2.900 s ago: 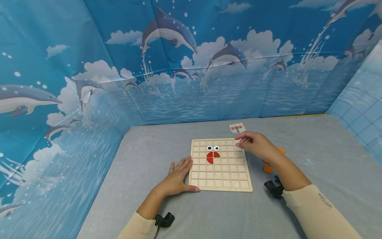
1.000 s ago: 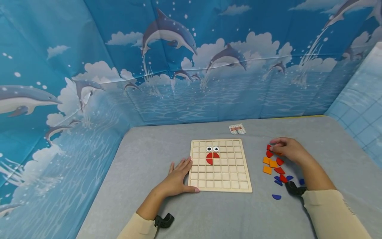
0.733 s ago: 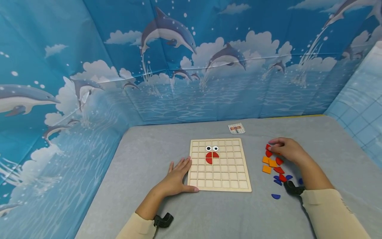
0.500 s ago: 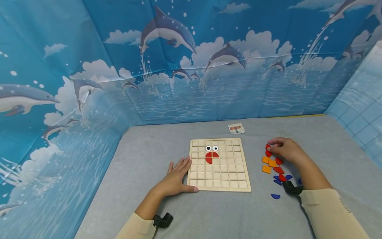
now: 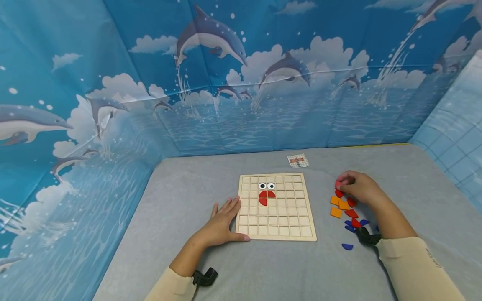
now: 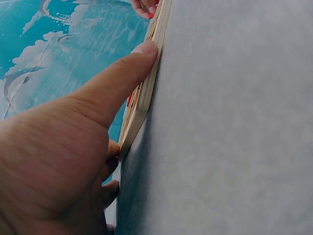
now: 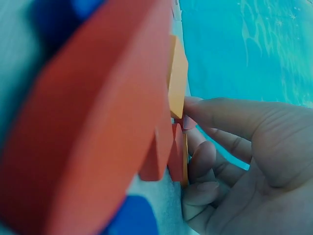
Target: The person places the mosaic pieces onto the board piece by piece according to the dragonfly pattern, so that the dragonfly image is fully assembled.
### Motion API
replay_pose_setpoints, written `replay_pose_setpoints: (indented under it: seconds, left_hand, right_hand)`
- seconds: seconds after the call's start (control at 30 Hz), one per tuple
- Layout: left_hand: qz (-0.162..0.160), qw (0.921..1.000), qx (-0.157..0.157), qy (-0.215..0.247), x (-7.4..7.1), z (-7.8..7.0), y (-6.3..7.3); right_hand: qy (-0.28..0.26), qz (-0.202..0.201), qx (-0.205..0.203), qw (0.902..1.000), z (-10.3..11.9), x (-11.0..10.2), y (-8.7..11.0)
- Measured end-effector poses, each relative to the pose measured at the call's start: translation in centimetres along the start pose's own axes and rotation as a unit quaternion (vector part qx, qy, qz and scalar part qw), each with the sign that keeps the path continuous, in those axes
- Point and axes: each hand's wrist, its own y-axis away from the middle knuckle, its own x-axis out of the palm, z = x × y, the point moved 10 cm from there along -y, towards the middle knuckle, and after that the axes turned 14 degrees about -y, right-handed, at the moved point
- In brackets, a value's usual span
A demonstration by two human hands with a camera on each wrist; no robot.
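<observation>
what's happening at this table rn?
A person's left hand rests against the left edge of a gridded wooden board. To the board's right, the right hand pinches a small red tile beside loose orange squares and blue pieces. On the board, two eye pieces sit above red shapes; most cells are bare. A patterned card lies beyond it.

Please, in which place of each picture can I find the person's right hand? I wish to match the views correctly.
Head: the right hand is right of the grid board.
Left wrist: the right hand is small, cut off by the top edge.
Right wrist: the right hand is large, at right.
Shared landmark: the blue backdrop.
</observation>
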Motion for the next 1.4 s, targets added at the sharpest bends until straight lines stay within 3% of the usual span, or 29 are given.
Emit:
replay_pose_setpoints:
  seconds: [0.47, 0.67, 0.93, 1.13, 1.4]
  left_hand:
    - [-0.001, 1.0, 0.002, -0.004, 0.0, 0.2, -0.2]
    - [-0.001, 1.0, 0.001, -0.005, 0.1, 0.2, -0.1]
    - [-0.004, 1.0, 0.003, -0.003, 0.1, 0.1, 0.0]
    - [-0.008, 0.9999, 0.004, -0.004, 0.1, 0.1, 0.0]
    - [-0.012, 0.9999, 0.006, -0.003, 0.1, 0.1, -0.1]
  right_hand:
    - [-0.016, 0.006, -0.019, 0.9997, 1.4, 0.6, 0.4]
    - [-0.066, 0.019, -0.021, 0.9974, 3.0, 1.8, 1.1]
    - [-0.103, 0.059, -0.064, 0.9909, 5.9, 4.9, 2.4]
    - [-0.101, 0.104, -0.098, 0.9846, 8.0, 8.4, 3.4]
    - [-0.097, 0.127, -0.126, 0.9791, 9.9, 11.7, 4.0]
